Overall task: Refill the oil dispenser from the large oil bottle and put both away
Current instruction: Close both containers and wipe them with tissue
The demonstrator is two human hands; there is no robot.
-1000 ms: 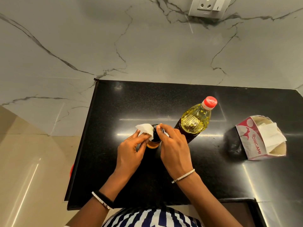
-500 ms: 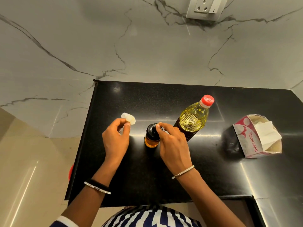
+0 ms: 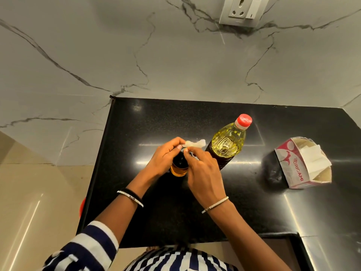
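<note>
A small oil dispenser [image 3: 179,169] with amber oil and a dark top stands on the black counter [image 3: 195,212]. My left hand [image 3: 166,155] pinches a crumpled white tissue [image 3: 195,143] against the dispenser's top. My right hand [image 3: 203,171] grips the dispenser's top from the right, its fingers curled over the cap. Just right of the dispenser stands the large oil bottle [image 3: 227,143], yellow oil inside, its red cap [image 3: 243,120] on. The dispenser's spout is hidden by my fingers.
A torn tissue box [image 3: 300,165] with white tissues lies on the counter at the right. A marble wall with a socket [image 3: 241,9] rises behind. The counter's left edge drops to a beige floor; a red object [image 3: 83,207] peeks out beneath it.
My left hand, which had swung left away from the dispenser with the tissue, has come back and presses the tissue at the dispenser's top. My right hand stays on the dispenser.
</note>
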